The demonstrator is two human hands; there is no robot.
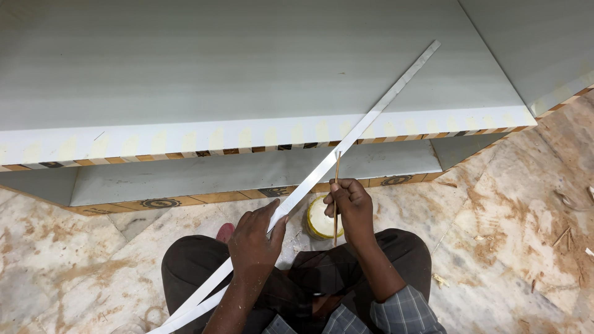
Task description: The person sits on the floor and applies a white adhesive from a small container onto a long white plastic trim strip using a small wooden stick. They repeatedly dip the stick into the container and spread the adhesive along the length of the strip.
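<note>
My left hand (255, 238) grips a long white edge strip (365, 122) that runs diagonally from my lap up across the pale grey board (247, 68). A thin wooden stick (336, 185) stands upright in my right hand (350, 207), its upper tip touching the strip. Just below my right hand stands a small round tin (318, 219) with a yellow rim and white paste inside. I sit on the floor with my dark-trousered knees either side of the tin.
The grey board is a low cabinet or shelf unit with a striped raw edge (185, 151) and a lower shelf (247, 176). The marble floor (513, 204) is dusty with wood shavings at the right. A red object (225, 232) peeks by my left knee.
</note>
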